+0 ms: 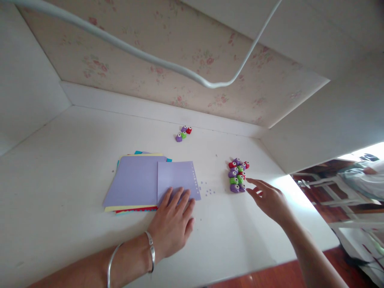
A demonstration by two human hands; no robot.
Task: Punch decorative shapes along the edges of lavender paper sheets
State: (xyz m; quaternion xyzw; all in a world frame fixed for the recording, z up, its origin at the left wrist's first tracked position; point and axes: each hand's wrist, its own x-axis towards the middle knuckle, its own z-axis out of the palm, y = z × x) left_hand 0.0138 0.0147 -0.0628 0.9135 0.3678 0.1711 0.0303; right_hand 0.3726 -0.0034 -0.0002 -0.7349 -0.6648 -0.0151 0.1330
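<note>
My left hand (174, 222) lies flat, fingers spread, on the near edge of a small lilac paper sheet (177, 180) with a row of punched holes along its right side. That sheet overlaps a stack of coloured paper (132, 180) topped by a larger lilac sheet. My right hand (268, 197) hovers with fingers apart beside a cluster of small craft punches (237, 175) in purple, green and red; its fingertips almost touch the nearest purple one. Tiny lilac paper dots (208, 191) are scattered between sheet and cluster.
A second small group of punches (183, 133) sits farther back near the wall. The white table (75, 152) meets floral wallpaper behind and white walls on both sides. A white cable (210, 84) hangs overhead. Right of the table edge, white furniture stands on a wooden floor.
</note>
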